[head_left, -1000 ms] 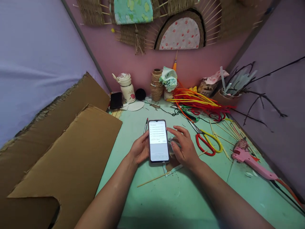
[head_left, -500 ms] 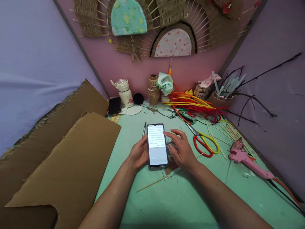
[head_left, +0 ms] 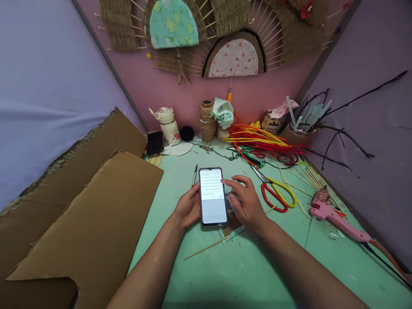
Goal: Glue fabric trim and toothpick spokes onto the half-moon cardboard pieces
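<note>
A smartphone (head_left: 212, 196) with a lit white screen of text lines sits upright in the middle of the green table (head_left: 244, 266). My left hand (head_left: 187, 207) grips its left edge from behind. My right hand (head_left: 245, 202) is beside the phone's right edge, one finger stretched over the screen's upper right part. Something small and pale lies under my right hand, mostly hidden. A thin pen (head_left: 195, 175) lies just left of the phone's top.
Cardboard sheets (head_left: 86, 219) cover the left side. Red-and-yellow scissors (head_left: 277, 193), a pink glue gun (head_left: 334, 219), bamboo sticks (head_left: 207, 246), red and yellow pipe cleaners (head_left: 264, 139), twine spools (head_left: 207, 120), a bottle (head_left: 169, 124) and a dark phone (head_left: 155, 141) lie around. Woven fans hang on the wall.
The view tilted up a little a second ago, then held. The text on the phone screen has shifted slightly; my right finger stays over the screen. The left hand has not moved.
</note>
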A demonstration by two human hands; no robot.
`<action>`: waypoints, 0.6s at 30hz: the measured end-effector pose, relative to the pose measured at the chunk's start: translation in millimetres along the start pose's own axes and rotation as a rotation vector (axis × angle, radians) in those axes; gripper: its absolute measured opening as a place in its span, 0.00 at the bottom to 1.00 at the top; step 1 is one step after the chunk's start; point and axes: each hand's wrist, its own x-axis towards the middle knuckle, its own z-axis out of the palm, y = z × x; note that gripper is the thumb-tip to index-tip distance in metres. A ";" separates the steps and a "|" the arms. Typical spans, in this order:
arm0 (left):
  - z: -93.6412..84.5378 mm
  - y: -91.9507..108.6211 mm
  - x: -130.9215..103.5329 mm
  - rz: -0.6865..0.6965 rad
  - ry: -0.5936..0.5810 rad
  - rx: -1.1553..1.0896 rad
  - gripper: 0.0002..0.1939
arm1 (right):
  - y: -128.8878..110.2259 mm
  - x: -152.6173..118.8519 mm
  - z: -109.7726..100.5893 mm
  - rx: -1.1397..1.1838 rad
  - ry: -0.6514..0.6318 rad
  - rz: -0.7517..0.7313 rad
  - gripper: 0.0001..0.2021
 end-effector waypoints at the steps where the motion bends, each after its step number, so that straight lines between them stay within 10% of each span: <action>1: -0.5 -0.2 0.2 0.002 -0.001 0.002 0.25 | -0.1 0.0 -0.1 0.002 0.003 -0.005 0.19; 18: 0.3 -1.8 1.0 -0.003 0.033 0.008 0.25 | 0.6 0.1 1.7 0.000 -0.021 0.043 0.20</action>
